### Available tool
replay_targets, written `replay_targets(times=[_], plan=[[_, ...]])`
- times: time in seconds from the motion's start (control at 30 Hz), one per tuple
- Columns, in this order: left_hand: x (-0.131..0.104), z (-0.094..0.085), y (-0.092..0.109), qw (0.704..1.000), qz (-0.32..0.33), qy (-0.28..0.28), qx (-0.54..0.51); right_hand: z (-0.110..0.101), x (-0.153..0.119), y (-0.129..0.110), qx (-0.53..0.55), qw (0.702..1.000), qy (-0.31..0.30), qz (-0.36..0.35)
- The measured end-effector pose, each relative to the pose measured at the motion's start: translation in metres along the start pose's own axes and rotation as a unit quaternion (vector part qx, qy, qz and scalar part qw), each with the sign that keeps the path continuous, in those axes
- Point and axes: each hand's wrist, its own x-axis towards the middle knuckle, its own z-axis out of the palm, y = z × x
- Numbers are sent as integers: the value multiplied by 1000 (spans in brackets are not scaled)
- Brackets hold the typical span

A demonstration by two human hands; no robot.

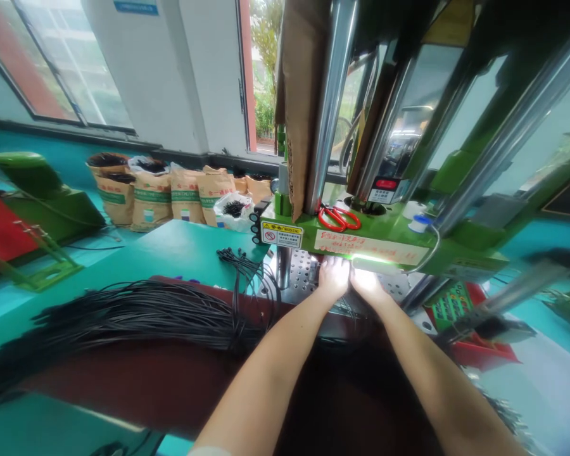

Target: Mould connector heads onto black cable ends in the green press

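Observation:
Both hands reach in beneath the green crosspiece (456,250) of an upright press, side by side under a bright lamp. My left hand (334,277) has its fingers curled over the metal bed, closed around something I cannot make out. Close against it, my right hand (367,283) is also closed, its fingertips washed out by glare and partly covered by the crosspiece. Thin dark cables (346,308) hang below the hands toward me. Left of them lies a perforated metal plate (304,269).
A long bundle of black cables (137,313) lies on a dark red surface at left, its looped ends near a green tabletop (185,247). Red-handled scissors (338,218) rest on the crosspiece. Metal columns (332,107) flank the work area. Paper sacks (147,196) stand along the wall.

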Motion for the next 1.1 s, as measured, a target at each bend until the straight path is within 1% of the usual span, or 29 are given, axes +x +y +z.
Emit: replay_targets(times=[0.1, 0.2, 0.3, 0.43, 0.53, 0.7, 0.77, 0.87, 0.97, 1.1], plan=[[2, -1, -6, 1000, 10, 7, 3, -3, -10, 16, 23, 999, 0, -31], [2, 0, -16, 999, 46, -6, 2, -1, -16, 26, 54, 996, -19, -69], [0, 0, -24, 996, 87, -25, 4, 3, -16, 29, 77, 992, -40, -95], [-2, 2, -28, 993, 110, -38, 7, 4, -15, 27, 95, 990, -50, -93], [0, 7, -30, 993, 106, -46, 5, 4, -15, 24, 104, 990, -56, -80], [10, 15, -34, 995, 81, -63, -2, 8, -10, 21, 105, 991, -62, -51], [11, 14, -36, 995, 78, -64, -5, 8, -7, 21, 104, 992, -63, -44], [6, 9, -39, 996, 67, -55, -8, 7, -8, 27, 103, 992, -61, -35], [-2, 4, -44, 998, 45, -45, -12, 5, -15, 37, 98, 993, -58, -28], [-6, 5, -47, 998, 30, -51, -24, 6, -23, 46, 92, 993, -62, -36]])
